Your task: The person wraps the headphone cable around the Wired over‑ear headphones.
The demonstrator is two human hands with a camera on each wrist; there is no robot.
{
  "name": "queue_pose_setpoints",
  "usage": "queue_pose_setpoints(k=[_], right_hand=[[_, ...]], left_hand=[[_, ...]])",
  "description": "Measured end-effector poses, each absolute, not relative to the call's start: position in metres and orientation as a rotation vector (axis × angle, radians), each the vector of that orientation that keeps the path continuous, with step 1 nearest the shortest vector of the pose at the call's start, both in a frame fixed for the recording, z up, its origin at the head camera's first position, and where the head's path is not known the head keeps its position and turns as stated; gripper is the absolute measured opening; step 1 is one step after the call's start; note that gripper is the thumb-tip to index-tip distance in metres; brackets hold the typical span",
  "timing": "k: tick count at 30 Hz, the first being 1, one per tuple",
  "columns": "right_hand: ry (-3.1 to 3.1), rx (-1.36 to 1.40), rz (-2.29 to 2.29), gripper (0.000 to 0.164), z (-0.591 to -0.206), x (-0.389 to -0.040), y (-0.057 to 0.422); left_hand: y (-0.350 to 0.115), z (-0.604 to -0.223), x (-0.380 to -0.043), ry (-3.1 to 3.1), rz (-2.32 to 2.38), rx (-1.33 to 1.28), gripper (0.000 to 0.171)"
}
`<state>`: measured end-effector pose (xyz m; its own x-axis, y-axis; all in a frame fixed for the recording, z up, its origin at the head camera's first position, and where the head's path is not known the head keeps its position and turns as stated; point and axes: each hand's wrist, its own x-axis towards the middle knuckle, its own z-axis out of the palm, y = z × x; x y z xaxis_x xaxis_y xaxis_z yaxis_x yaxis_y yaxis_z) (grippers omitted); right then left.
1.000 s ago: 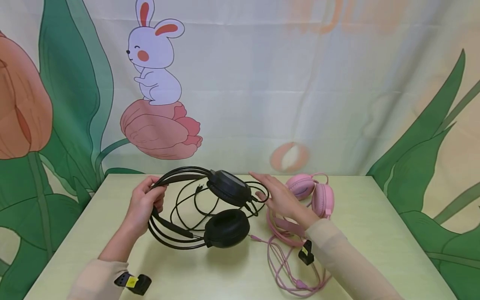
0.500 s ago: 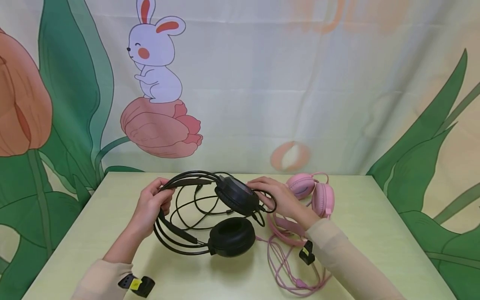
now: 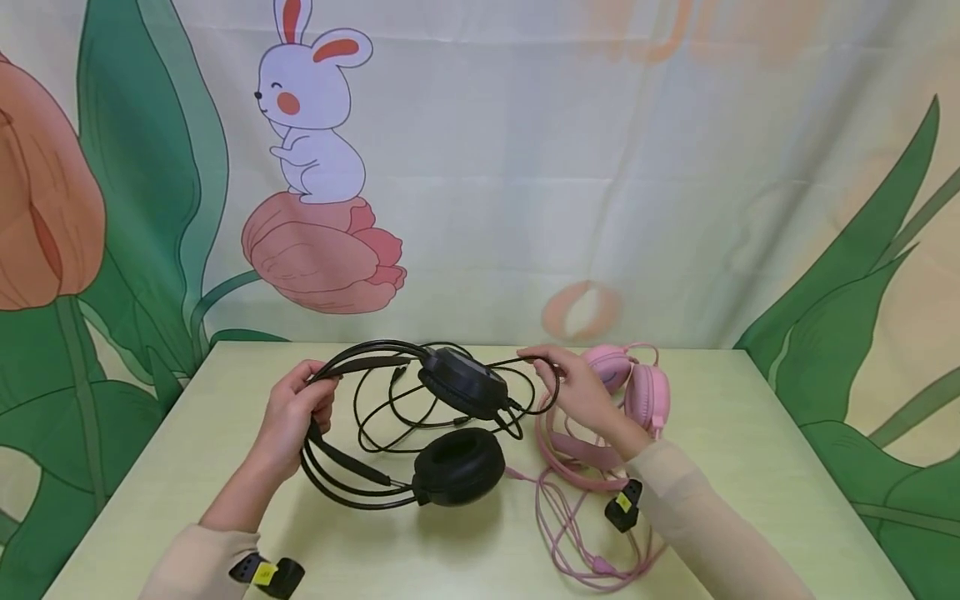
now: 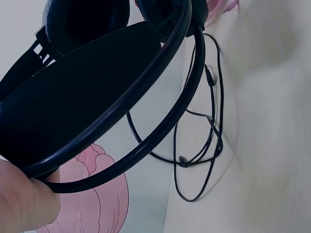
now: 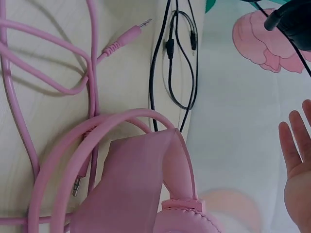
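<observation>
Head view, start far left: what's the left hand (image 3: 288, 421) on?

The headband of the black headphones (image 3: 459, 471). Fingers curled round it, clear grasp. Left wrist view agrees: a fingertip right at the band.

And where are the headphones?

Held up over the bench (image 3: 750, 467), left of centre, both ear cups pointing right. Black cable (image 4: 222, 102) trails off in loose loops.

Moving right. What's changed?

The right hand (image 3: 581, 392) has shifted right. Half a second ago its fingertips were just beside the far ear cup (image 3: 463, 385); now there's a gap. Headphones slid slightly left too.

Right fingers (image 5: 289, 146) grasping anything?

Right wrist view has them out straight, so released, I'd say. In the head view a loop of black cable crosses the hand. Can't tell if it's touching; thumb isn't clear.

Meaning for the work?

My read: the left hand alone carries the headphones, and the right has gone from the cup to the cable loop.

Far right?

Pink headphones (image 3: 647, 396) lying on the bench, partly hidden behind the right hand, no grip on them that I can see. Pink cable (image 3: 602, 566) looped in front, one pink plug (image 5: 125, 40) lying bare on the bench.
</observation>
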<state>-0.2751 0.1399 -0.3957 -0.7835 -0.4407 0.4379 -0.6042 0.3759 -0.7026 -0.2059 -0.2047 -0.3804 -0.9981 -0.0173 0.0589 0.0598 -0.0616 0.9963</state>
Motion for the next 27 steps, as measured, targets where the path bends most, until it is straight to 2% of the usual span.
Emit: queue_pose_setpoints(k=[14,18,22,27], right_hand=[[-2.159,0.702,1.59,0.031,-0.391,-0.274,0.155],[-2.052,0.693,1.563,0.026,-0.386,-0.274,0.157],[-2.049,0.606,1.51,0.015,-0.382,-0.273,0.163],[-2.174,0.466,1.612,0.015,-0.381,-0.271,0.179]], left_hand=[[-0.207,-0.381,-0.204,-1.974,-2.378,-0.003,0.009],[-0.207,-0.381,-0.204,-1.954,-2.4,0.006,0.009],[-0.209,-0.382,-0.204,-1.911,-2.432,0.015,0.01],[-0.213,-0.383,-0.204,-1.804,-2.484,0.04,0.012]])
